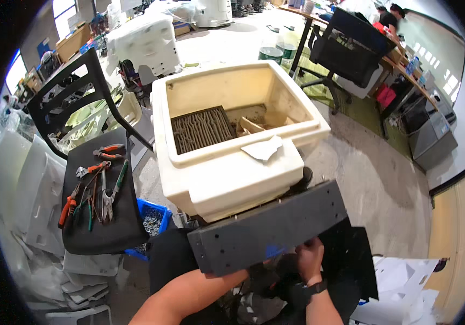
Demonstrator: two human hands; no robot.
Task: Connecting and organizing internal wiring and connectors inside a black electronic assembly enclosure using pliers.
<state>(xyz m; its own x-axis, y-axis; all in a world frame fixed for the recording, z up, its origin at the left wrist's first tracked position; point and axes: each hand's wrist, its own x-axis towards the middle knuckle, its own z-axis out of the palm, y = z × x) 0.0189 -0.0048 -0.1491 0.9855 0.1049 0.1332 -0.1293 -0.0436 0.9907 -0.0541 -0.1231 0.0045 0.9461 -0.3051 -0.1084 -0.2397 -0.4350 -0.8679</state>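
A long dark grey box-shaped panel with small holes lies tilted across my lap, its far edge close to a cream plastic bin. My right hand, with a watch on the wrist, is closed at the panel's near edge. What its fingers grip is hidden. From the lower left my left forearm reaches under the panel's near edge. The left hand's fingers are out of sight behind the panel. Just beyond stands the cream bin, holding a ribbed dark filter-like block and a torn white piece on its rim.
On the left, a black chair carries pliers, an adjustable wrench and other hand tools. Beside it sits a blue crate of small metal parts. White plastic pieces lie at lower right. An office chair stands farther back.
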